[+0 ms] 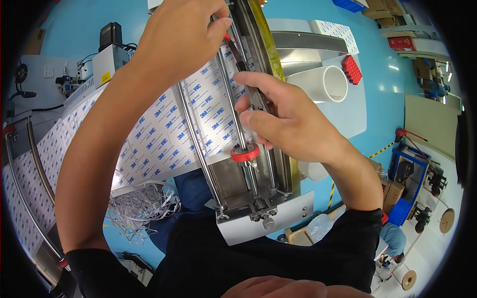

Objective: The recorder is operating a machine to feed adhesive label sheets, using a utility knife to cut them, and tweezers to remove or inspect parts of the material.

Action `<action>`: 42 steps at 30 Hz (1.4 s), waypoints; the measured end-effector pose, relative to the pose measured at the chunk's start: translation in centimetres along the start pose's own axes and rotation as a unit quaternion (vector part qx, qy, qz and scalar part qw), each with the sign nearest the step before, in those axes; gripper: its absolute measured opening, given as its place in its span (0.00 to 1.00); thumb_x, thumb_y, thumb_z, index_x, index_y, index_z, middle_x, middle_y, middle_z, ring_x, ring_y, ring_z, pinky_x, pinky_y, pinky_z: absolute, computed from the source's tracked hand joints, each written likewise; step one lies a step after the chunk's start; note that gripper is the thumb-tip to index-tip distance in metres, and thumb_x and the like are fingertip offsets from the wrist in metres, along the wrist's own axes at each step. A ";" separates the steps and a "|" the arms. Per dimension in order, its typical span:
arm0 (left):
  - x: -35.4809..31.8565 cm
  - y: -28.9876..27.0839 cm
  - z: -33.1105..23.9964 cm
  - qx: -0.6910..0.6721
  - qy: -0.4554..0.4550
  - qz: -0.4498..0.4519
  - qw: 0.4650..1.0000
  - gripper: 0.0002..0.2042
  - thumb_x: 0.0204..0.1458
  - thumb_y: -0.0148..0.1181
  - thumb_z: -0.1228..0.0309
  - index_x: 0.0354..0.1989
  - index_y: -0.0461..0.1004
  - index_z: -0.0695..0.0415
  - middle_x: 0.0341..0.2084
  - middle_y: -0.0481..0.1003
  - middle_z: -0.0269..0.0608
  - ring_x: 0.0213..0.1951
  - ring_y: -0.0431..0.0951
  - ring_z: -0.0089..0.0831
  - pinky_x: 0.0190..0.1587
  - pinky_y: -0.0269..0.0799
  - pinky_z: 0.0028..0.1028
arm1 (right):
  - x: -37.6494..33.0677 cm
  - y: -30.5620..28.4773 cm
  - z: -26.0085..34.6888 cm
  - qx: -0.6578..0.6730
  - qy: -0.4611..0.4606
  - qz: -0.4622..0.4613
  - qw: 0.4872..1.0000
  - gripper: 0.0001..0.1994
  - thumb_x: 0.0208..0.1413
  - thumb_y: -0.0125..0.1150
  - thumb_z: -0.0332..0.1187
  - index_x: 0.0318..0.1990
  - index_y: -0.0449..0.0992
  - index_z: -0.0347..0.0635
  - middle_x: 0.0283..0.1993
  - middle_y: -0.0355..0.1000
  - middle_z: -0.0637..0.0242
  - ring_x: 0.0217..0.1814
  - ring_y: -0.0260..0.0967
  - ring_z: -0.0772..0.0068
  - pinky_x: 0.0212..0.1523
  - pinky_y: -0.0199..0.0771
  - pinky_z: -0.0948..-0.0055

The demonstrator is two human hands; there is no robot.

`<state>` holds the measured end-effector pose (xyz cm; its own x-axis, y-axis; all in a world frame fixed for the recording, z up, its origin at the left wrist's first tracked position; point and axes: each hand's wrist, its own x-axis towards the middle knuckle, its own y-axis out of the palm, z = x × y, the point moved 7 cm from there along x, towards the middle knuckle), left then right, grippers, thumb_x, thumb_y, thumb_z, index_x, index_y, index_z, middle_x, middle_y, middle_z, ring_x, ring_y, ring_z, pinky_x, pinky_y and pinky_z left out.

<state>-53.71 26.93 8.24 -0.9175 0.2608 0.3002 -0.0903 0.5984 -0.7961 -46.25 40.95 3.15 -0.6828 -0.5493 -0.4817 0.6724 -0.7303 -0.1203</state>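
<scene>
Got a slim metal tool (257, 98) here, brownish-dark toward the far end and greyer near the fingers. Lies at a slant over the rods (195, 139), between the two red rings, far end right by the upper ring (227, 38). Held in the right hand (290, 116), with thumb and index along the sides and the rest loosely curled.

Left hand (186, 32) bunched up, thumb against curled fingers, just beside that upper ring. Can't tell if holding anything.

Now the count: one tool, two rings, at least three shiny rods running lengthwise, one pale end plate (288, 216) with one round knob (269, 223). Lower ring (245, 155) bright red, with a dark, round, bearing-looking middle, around the centre rod. To the left, a white sheet (171, 136) with blue print, plus one heap of shreds (144, 203), too tangled to count. To the right, one white tube (318, 84) and one red block (352, 69) on a pale surface (350, 123).

Hard to make out: most of the upper ring, tucked behind the left hand; the near end of the tool, lost inside the right hand; the rods' far ends, cut off at the top edge.
</scene>
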 end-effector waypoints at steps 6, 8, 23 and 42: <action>1.1 0.5 0.7 0.019 -0.018 0.029 0.999 0.06 0.48 0.59 0.72 0.30 0.77 0.62 0.28 0.73 0.51 0.37 0.73 0.50 0.43 0.68 0.41 | 0.3 0.5 0.4 -0.034 -0.052 -0.041 0.997 0.26 0.57 0.55 0.24 0.63 0.58 0.34 0.44 0.67 0.65 0.30 0.66 0.81 0.31 0.71 0.79; 1.4 0.8 1.4 0.019 -0.050 0.050 0.997 0.06 0.48 0.59 0.71 0.30 0.77 0.61 0.29 0.74 0.51 0.37 0.73 0.50 0.43 0.68 0.41 | 0.4 0.6 0.2 -0.056 -0.072 -0.055 0.994 0.25 0.57 0.55 0.25 0.63 0.58 0.34 0.44 0.67 0.65 0.31 0.67 0.79 0.33 0.71 0.78; 1.1 2.4 3.8 0.030 -0.040 0.033 0.998 0.08 0.54 0.57 0.66 0.34 0.78 0.58 0.30 0.75 0.41 0.31 0.75 0.33 0.36 0.70 0.29 | -0.2 1.9 0.6 -0.196 -0.157 -0.123 0.960 0.25 0.52 0.55 0.26 0.59 0.61 0.31 0.42 0.70 0.50 0.43 0.70 0.49 0.46 0.70 0.61; 1.8 3.2 4.3 0.049 -0.079 0.071 0.993 0.11 0.53 0.58 0.63 0.35 0.79 0.58 0.30 0.74 0.41 0.32 0.76 0.34 0.38 0.71 0.30 | 0.0 2.0 1.2 -0.270 -0.178 -0.155 0.933 0.23 0.51 0.53 0.22 0.57 0.62 0.29 0.40 0.69 0.46 0.40 0.72 0.47 0.43 0.73 0.58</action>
<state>-57.33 26.11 3.96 -0.9724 0.2106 0.1008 0.0147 0.4861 -0.8738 -45.29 39.00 3.95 -0.8557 -0.5156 -0.0444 0.4070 -0.6175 -0.6731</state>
